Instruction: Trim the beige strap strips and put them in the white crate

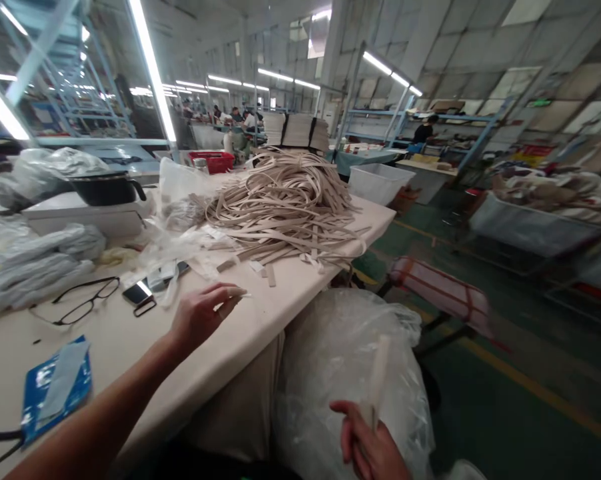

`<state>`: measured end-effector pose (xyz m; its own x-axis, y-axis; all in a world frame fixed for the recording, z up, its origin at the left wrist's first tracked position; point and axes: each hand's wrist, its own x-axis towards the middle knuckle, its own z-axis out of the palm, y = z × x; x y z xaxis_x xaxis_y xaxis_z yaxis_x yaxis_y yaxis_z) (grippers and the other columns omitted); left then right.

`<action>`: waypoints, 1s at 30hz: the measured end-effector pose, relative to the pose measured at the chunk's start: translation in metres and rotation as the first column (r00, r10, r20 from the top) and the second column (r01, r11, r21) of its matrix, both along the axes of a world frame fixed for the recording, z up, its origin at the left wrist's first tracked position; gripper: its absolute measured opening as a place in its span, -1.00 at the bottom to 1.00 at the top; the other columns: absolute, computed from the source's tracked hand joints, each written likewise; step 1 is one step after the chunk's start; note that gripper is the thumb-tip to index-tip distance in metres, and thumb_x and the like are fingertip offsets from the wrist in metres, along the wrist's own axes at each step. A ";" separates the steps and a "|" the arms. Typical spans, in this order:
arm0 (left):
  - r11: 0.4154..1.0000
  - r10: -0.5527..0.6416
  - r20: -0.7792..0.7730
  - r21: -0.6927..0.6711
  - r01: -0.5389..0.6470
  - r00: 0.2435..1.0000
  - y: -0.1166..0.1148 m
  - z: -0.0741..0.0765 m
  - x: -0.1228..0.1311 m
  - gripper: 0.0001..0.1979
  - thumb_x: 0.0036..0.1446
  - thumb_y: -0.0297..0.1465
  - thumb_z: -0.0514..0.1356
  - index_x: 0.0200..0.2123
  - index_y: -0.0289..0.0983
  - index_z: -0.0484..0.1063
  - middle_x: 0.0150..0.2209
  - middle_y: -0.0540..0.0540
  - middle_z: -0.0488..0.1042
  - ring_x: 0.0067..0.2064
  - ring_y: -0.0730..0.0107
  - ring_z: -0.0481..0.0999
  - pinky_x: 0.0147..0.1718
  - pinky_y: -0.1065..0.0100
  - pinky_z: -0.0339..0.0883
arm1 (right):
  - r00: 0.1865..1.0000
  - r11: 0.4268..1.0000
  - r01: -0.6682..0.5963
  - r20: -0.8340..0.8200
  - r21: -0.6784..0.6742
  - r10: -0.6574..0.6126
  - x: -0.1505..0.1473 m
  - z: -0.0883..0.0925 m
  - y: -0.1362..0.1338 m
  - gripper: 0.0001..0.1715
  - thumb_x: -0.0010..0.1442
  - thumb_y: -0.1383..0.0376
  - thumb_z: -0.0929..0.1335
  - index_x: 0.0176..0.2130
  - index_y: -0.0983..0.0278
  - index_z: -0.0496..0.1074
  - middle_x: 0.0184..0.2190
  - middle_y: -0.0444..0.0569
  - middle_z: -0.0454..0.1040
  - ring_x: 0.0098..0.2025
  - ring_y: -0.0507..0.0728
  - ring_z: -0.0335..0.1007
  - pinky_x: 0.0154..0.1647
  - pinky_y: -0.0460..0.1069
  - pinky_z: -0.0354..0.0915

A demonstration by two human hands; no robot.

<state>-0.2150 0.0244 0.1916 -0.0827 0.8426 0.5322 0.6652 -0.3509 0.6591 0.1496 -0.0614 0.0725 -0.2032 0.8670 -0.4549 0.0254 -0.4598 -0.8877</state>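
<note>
My left hand (pixel 203 313) reaches over the table's front edge, fingers pinched on a small pale piece I cannot make out. It is nearest the front of a big heap of beige strips (pixel 280 200) on the cream table (pixel 260 300). My right hand (pixel 368 443) is low in front of me, closed on one beige strip (pixel 378 380) that stands upright over a clear plastic bag (pixel 345 367) beside the table.
Black glasses (pixel 83 303), a phone (pixel 136 292) and a blue packet (pixel 55 387) lie at the table's left. Bundled plastic bags and a dark pot (pixel 105 189) sit behind. A stool (pixel 440 290) and a white bin (pixel 378 181) stand at right; people work far back.
</note>
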 end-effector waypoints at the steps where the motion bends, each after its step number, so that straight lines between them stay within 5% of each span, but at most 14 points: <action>1: 0.999 -0.040 -0.011 -0.021 0.040 0.999 -0.004 -0.004 0.008 -0.87 0.05 -0.29 0.33 -0.29 -0.07 0.66 -0.26 -0.09 0.64 -0.30 0.24 0.58 -0.25 0.33 0.39 | 0.998 0.999 -0.042 -0.041 0.020 0.042 -0.009 0.005 0.006 -0.26 0.11 -0.26 0.30 -0.13 0.31 0.51 -0.66 -0.13 0.40 -0.76 -0.10 -0.05 -0.71 -0.13 -0.11; 5: 0.976 -0.216 -0.089 -0.025 0.214 0.972 -0.020 -0.022 0.033 -0.82 0.09 -0.36 0.31 -0.21 -0.08 0.64 -0.25 -0.10 0.65 -0.27 0.27 0.61 -0.26 0.38 0.43 | 0.970 0.986 -0.166 -0.179 0.022 0.167 -0.048 0.016 0.029 -0.22 0.09 -0.25 0.33 -0.16 0.40 0.50 -0.68 -0.16 0.38 -0.77 -0.13 -0.15 -0.72 -0.15 -0.17; 9: 0.887 -0.420 -0.319 0.054 0.459 0.850 -0.041 -0.042 0.057 -0.76 0.21 -0.47 0.19 -0.09 -0.16 0.57 -0.19 -0.11 0.64 -0.23 0.35 0.62 -0.26 0.41 0.46 | 0.908 0.954 -0.299 -0.319 -0.037 0.272 -0.078 0.012 0.049 -0.14 0.07 -0.33 0.28 -0.23 0.42 0.50 -0.72 -0.18 0.35 -0.79 -0.13 -0.19 -0.76 -0.14 -0.17; 14: 0.836 -0.474 -0.388 0.082 0.542 0.790 -0.062 -0.059 0.085 -0.77 0.23 -0.46 0.15 -0.09 -0.17 0.54 -0.16 -0.12 0.63 -0.27 0.35 0.61 -0.29 0.38 0.46 | 0.913 0.976 -0.199 -0.377 -0.086 0.153 -0.087 0.009 0.066 -0.32 -0.07 -0.22 0.45 -0.42 0.35 0.45 -0.82 -0.33 0.10 -0.78 -0.14 -0.23 -0.77 -0.15 -0.23; 18: 0.830 -0.549 -0.161 0.008 0.557 0.820 -0.070 -0.066 0.097 -0.76 0.19 -0.43 0.21 -0.08 -0.13 0.54 -0.10 -0.13 0.61 -0.18 0.33 0.59 -0.21 0.37 0.45 | 0.958 0.997 -0.066 -0.281 -0.034 0.054 -0.074 0.020 0.070 -0.45 -0.17 -0.03 0.55 -0.38 0.36 0.49 -0.78 -0.32 0.12 -0.75 -0.14 -0.16 -0.76 -0.16 -0.21; 21: 0.862 -0.416 0.235 -0.206 0.463 0.878 -0.067 -0.068 0.104 -0.77 0.19 -0.31 0.21 -0.11 -0.22 0.54 -0.11 -0.17 0.59 -0.16 0.26 0.56 -0.17 0.32 0.43 | 0.984 0.998 0.036 -0.176 0.054 -0.026 -0.060 0.031 0.069 -0.49 -0.10 -0.03 0.51 -0.37 0.36 0.51 -0.77 -0.30 0.14 -0.74 -0.13 -0.10 -0.74 -0.17 -0.17; 23: 0.744 -0.329 0.449 -0.418 0.521 0.831 -0.060 -0.067 0.111 -0.71 0.19 -0.22 0.18 -0.16 -0.27 0.55 -0.22 -0.15 0.60 -0.21 0.25 0.54 -0.21 0.33 0.40 | 0.993 0.992 0.053 -0.112 0.110 -0.041 -0.053 0.037 0.067 -0.52 -0.06 -0.01 0.49 -0.36 0.36 0.52 -0.76 -0.28 0.16 -0.73 -0.12 -0.06 -0.72 -0.16 -0.15; 27: 0.304 -0.306 0.695 -0.577 0.758 0.651 -0.046 -0.067 0.128 -0.67 0.07 -0.16 0.27 -0.26 -0.30 0.62 -0.34 -0.08 0.61 -0.28 0.25 0.51 -0.22 0.35 0.33 | 1.000 0.975 0.018 -0.029 0.221 -0.012 -0.046 0.043 0.064 -0.59 0.02 0.04 0.46 -0.37 0.36 0.54 -0.74 -0.24 0.23 -0.70 -0.10 0.00 -0.69 -0.14 -0.12; 30: 0.192 -0.268 0.748 -0.576 0.795 0.607 -0.045 -0.072 0.140 -0.69 -0.01 -0.18 0.34 -0.30 -0.29 0.65 -0.38 -0.05 0.62 -0.34 0.28 0.49 -0.25 0.37 0.31 | 1.000 0.966 0.018 0.009 0.259 -0.021 -0.045 0.042 0.063 -0.63 0.05 0.06 0.43 -0.38 0.35 0.54 -0.74 -0.23 0.23 -0.69 -0.09 0.01 -0.67 -0.13 -0.09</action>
